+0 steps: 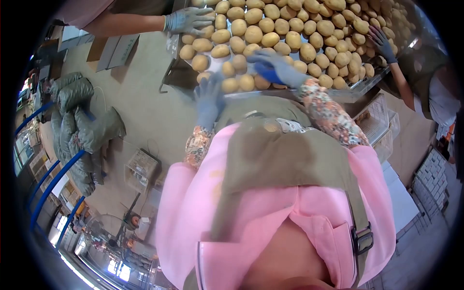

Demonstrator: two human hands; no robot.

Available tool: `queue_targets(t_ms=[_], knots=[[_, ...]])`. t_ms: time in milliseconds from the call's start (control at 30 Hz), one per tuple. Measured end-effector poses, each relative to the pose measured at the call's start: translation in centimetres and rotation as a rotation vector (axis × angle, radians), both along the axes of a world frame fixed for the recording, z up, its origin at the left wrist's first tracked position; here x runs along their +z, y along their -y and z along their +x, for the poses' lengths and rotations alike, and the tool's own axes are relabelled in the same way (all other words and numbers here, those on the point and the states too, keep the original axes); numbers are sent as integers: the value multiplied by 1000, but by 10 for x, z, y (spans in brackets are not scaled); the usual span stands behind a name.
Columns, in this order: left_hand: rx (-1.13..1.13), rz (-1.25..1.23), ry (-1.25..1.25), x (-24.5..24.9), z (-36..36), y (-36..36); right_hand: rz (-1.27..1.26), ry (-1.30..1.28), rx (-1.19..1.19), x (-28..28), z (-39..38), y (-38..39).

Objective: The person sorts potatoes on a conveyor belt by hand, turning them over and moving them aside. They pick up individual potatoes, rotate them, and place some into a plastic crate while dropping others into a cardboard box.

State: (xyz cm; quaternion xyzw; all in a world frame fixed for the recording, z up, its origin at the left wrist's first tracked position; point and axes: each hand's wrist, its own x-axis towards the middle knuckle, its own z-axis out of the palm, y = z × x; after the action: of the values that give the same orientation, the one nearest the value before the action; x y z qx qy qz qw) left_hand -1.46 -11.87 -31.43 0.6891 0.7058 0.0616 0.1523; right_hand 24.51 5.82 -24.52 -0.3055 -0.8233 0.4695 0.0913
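Observation:
A heap of yellow potatoes (253, 34) covers the sorting table in front of me. My left hand (209, 98), in a grey-blue glove, is at the table's near left edge, fingers apart and somewhat blurred. It is beside a potato partly hidden behind its fingertips, and no potato shows in its grasp. My right hand (279, 67), gloved with a darker blue palm, reaches over the near potatoes. Its fingers stretch out to the left, blurred, with nothing seen held in them. Loose potatoes (230, 85) lie between my two hands.
A co-worker's gloved hand (189, 21) rests on potatoes at the upper left. Another person's gloved hand (383, 44) touches the heap at the right. Filled green sacks (77, 94), an open cardboard box (116, 51) and plastic crates (374, 121) stand around the table (355, 92).

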Motion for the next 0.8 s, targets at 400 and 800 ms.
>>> queue_targets(t_ms=[400, 800], knots=[[178, 139, 236, -1, -8, -145, 189, 295, 468, -39, -56, 50], [177, -14, -110, -8, 5, -20, 544, 816, -144, -5, 88, 22]])
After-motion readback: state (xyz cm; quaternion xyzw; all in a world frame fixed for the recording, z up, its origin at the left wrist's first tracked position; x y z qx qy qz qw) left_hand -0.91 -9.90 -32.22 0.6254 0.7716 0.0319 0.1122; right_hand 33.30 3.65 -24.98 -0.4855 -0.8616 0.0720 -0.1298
